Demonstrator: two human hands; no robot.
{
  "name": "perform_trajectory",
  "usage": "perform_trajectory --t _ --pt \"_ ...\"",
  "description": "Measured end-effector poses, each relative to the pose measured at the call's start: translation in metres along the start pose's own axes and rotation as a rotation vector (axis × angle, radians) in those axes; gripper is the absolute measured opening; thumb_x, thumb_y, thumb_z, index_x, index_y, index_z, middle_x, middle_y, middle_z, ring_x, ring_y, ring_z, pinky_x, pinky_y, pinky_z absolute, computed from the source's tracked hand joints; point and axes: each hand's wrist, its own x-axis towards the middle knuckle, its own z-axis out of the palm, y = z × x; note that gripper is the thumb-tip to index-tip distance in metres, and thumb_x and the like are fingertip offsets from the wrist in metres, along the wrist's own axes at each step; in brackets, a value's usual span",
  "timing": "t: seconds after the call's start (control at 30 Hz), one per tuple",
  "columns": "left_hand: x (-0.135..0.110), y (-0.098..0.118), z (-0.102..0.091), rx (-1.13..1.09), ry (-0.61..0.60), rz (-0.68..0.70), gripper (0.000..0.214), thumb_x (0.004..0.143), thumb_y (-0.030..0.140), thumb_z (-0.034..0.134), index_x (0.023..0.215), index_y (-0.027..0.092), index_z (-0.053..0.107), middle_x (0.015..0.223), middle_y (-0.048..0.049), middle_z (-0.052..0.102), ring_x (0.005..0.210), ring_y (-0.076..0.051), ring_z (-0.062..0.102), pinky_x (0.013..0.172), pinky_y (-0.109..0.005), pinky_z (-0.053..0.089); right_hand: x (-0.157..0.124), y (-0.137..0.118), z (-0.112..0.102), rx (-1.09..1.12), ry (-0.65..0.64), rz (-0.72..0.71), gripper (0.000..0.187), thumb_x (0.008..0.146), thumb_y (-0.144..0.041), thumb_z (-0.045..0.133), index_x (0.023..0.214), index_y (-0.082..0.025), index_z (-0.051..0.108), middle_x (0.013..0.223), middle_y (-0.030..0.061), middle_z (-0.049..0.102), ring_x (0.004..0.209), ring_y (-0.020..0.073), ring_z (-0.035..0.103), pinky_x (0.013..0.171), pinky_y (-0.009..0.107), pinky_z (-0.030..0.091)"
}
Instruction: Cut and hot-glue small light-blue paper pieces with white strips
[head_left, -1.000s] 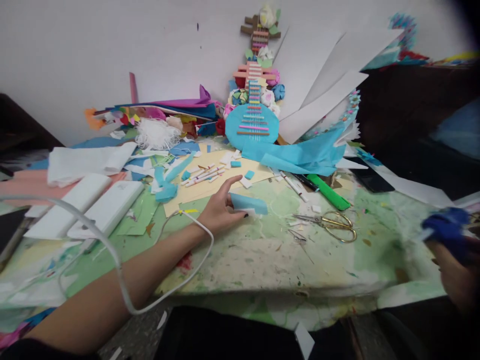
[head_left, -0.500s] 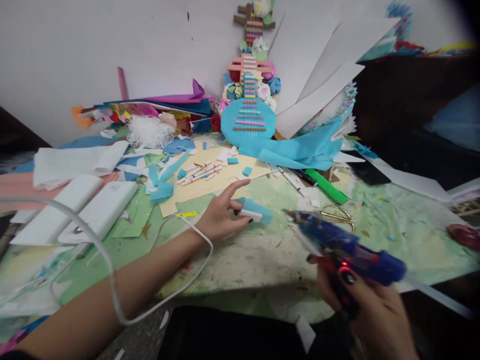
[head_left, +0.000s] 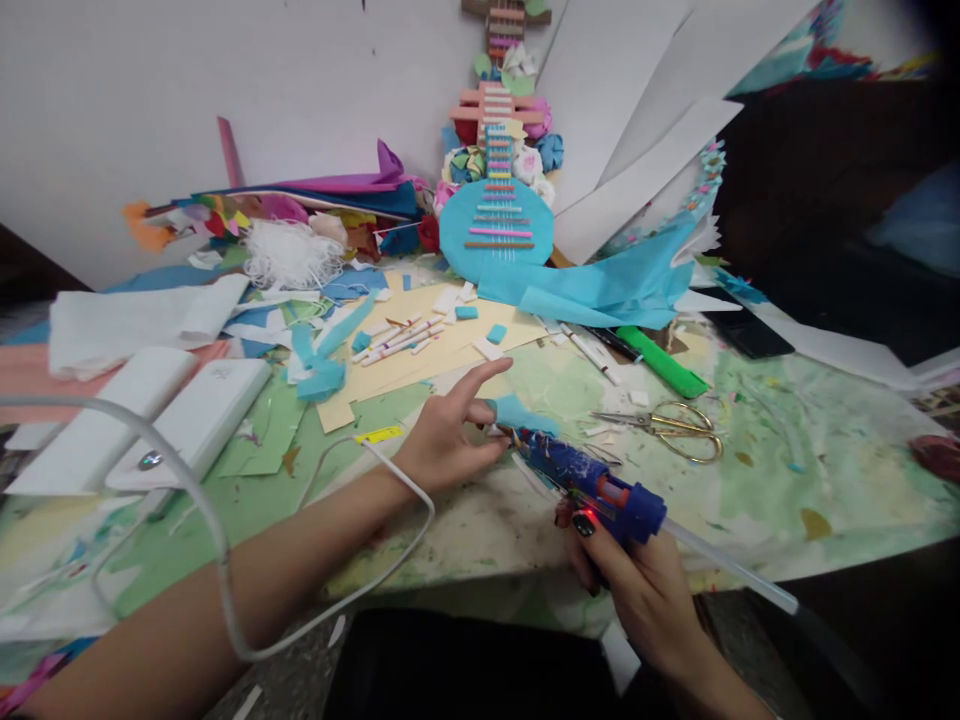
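Note:
My left hand (head_left: 448, 435) pinches a small white piece with light-blue paper (head_left: 525, 413) on it, just above the tabletop. Wrapped round the handle of a blue glue gun (head_left: 574, 470) is my right hand (head_left: 637, 585). The gun's nozzle points left and is at the white piece; whether they touch, I cannot tell. A long clear glue stick (head_left: 731, 562) sticks out of the gun's back, and a red light glows on the handle. Gold-handled scissors (head_left: 688, 432) lie to the right of the gun.
A white cable (head_left: 217, 500) loops over my left forearm. White power banks (head_left: 191, 420) lie at left. Behind are white sticks (head_left: 401, 340), blue crepe paper (head_left: 615, 285), a green cutter (head_left: 667, 365), a phone (head_left: 750, 330) and a blue paper guitar (head_left: 496, 225) against the wall.
My right hand has brought the glue gun left, its nozzle now at the piece in my left hand. The scissors are now fully in view. My left hand has barely moved.

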Motion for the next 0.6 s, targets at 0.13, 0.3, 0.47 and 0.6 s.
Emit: perform_trajectory --t 0.13,0.3,0.47,0.6 --pt "0.0000 -0.0008 -0.0005 0.009 0.006 0.018 0.074 0.068 0.011 0.061 0.137 0.010 0.036 0.070 -0.0009 0.067 0.070 -0.014 0.063 0.074 -0.025 0.049 0.0012 -0.0037 0.0014 0.000 0.008 0.002 0.023 0.091 -0.036 0.046 0.079 -0.018 0.051 0.050 -0.0048 0.043 0.044 0.0095 0.040 0.043 0.023 0.033" --pt "0.0004 -0.0011 -0.0007 0.024 0.011 0.024 0.072 0.068 0.011 0.062 0.136 0.010 0.038 0.070 -0.0014 0.067 0.070 -0.014 0.063 0.075 -0.026 0.049 0.0017 -0.0070 0.0021 -0.015 -0.002 0.012 0.027 0.090 -0.036 0.045 0.068 -0.020 0.047 0.049 -0.0036 0.043 0.045 0.0105 0.041 0.044 0.024 0.033" --pt "0.0008 0.0006 -0.0007 0.045 0.039 0.011 0.069 0.069 0.014 0.063 0.134 0.012 0.041 0.067 0.0008 0.064 0.068 -0.013 0.062 0.073 -0.025 0.049 0.0004 -0.0068 0.0018 0.000 0.021 0.033 0.027 0.090 -0.036 0.046 0.069 -0.020 0.047 0.051 -0.0033 0.043 0.047 0.0110 0.041 0.045 0.025 0.034" --pt "0.0005 0.0008 -0.0004 0.055 0.058 0.003 0.068 0.070 0.015 0.065 0.134 0.012 0.042 0.067 0.0013 0.065 0.069 -0.013 0.063 0.076 -0.026 0.049 -0.0023 -0.0036 -0.0019 -0.027 0.068 0.039 0.028 0.087 -0.036 0.048 0.065 -0.020 0.049 0.050 -0.0026 0.044 0.046 0.0113 0.042 0.045 0.025 0.033"
